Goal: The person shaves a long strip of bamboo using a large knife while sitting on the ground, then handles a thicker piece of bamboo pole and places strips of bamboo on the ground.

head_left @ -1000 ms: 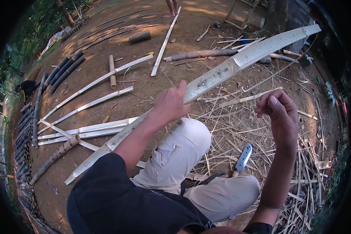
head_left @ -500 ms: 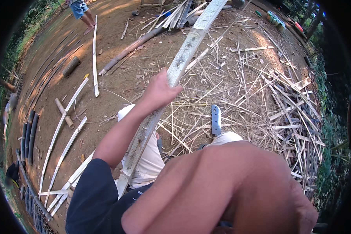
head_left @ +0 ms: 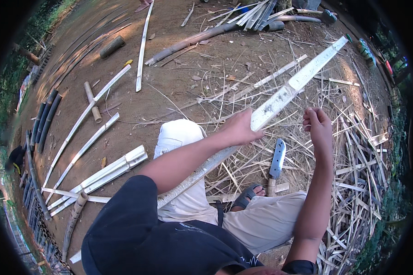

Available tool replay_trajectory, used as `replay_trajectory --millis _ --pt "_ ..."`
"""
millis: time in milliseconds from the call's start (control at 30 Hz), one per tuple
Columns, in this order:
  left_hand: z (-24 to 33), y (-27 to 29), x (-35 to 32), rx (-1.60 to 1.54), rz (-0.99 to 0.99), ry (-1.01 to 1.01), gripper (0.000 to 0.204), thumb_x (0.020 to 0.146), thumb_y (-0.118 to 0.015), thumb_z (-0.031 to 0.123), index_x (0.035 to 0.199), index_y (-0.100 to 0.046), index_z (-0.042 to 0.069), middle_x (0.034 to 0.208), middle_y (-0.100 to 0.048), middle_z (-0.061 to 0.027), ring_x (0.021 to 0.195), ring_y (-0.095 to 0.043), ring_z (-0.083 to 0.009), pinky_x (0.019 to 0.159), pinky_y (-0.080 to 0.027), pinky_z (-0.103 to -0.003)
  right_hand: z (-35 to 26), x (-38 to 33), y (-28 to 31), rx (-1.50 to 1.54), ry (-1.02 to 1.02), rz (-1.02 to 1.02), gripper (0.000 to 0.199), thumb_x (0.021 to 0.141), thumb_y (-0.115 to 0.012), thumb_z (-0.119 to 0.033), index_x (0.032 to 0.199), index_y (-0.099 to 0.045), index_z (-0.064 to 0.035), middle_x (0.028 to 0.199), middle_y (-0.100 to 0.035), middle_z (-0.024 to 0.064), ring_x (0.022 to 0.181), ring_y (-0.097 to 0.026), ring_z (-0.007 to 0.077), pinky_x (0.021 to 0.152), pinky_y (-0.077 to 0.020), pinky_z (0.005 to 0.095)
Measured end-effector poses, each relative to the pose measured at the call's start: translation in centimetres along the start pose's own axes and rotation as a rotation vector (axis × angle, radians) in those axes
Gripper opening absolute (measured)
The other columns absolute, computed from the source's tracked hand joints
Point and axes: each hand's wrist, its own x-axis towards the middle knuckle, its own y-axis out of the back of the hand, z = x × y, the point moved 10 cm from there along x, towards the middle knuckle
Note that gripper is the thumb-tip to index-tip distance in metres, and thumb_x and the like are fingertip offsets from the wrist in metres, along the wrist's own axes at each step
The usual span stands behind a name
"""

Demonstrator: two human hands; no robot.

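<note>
My left hand (head_left: pixel 244 127) is wrapped round a long split bamboo slat (head_left: pixel 275 103), its pale inner face up. The slat slants from beside my left leg, across the thigh, to the upper right. To the right of the slat, my right hand (head_left: pixel 318 124) is raised and touches nothing visible. Its fingers are loosely curled in, and no object shows in them. Below and between the hands is a broad-bladed knife (head_left: pixel 277 158) with holes along the blade and a wooden handle, its blade pointing away from me.
Bamboo shavings (head_left: pixel 243 165) litter the ground ahead, thickening into a heap of strips (head_left: pixel 358 169) on the right. Split slats (head_left: pixel 108 172) and a short bamboo piece (head_left: pixel 93 101) lie on the left. A long pole (head_left: pixel 192 41) and a strip bundle (head_left: pixel 257 16) lie farther off. Another person's foot (head_left: pixel 143 7) shows at the top.
The slat's far end has swung right and down, with my left hand still round it. My right arm has moved from across my front out to the right, its hand now visible. The view has shifted.
</note>
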Motion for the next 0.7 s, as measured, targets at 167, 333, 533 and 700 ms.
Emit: replay_trajectory --millis 167,333,533,700 --pt "-2.8 -2.6 0.3 -0.045 -0.12 0.113 0.062 0.082 -0.079 0.039 0.117 -0.052 -0.005 0.111 -0.065 -0.0257 0.104 -0.066 -0.0339 0.089 -0.053 -0.042 -8.1 -3.8 -0.9 -0.322 0.567 0.323 0.018 0.103 -0.058 -0.019 0.111 -0.065 -0.0045 0.099 -0.068 0.0053 0.09 -0.065 0.0124 0.077 -0.0507 0.025" --pt "-3.0 -6.6 0.2 -0.17 -0.266 0.127 0.067 0.081 -0.078 0.039 0.122 -0.052 -0.007 0.117 -0.063 -0.0259 0.109 -0.064 -0.0355 0.095 -0.051 -0.041 -19.0 -30.1 2.4 0.168 1.792 0.615 0.058 0.094 -0.068 -0.038 0.133 -0.053 0.0035 0.12 -0.058 0.0182 0.098 -0.067 0.0227 0.067 -0.0634 0.0272" --pt "-3.5 -8.8 -1.7 -0.159 -0.301 0.115 0.068 0.079 -0.08 0.04 0.119 -0.054 -0.008 0.118 -0.063 -0.0262 0.112 -0.063 -0.0365 0.096 -0.051 -0.042 -19.4 -31.9 -0.5 0.471 1.77 -0.042 0.053 0.093 -0.067 -0.033 0.13 -0.054 0.0026 0.118 -0.058 0.0163 0.096 -0.067 0.0216 0.067 -0.0624 0.0276" --pt "-2.6 -8.9 -2.9 -0.127 -0.286 0.088 0.07 0.078 -0.08 0.042 0.119 -0.054 -0.008 0.118 -0.063 -0.0268 0.112 -0.063 -0.0374 0.096 -0.05 -0.043 -19.0 -32.2 -0.7 0.507 1.709 -0.112 0.048 0.092 -0.066 -0.029 0.127 -0.054 0.0019 0.116 -0.058 0.0147 0.095 -0.066 0.0207 0.068 -0.0615 0.0279"
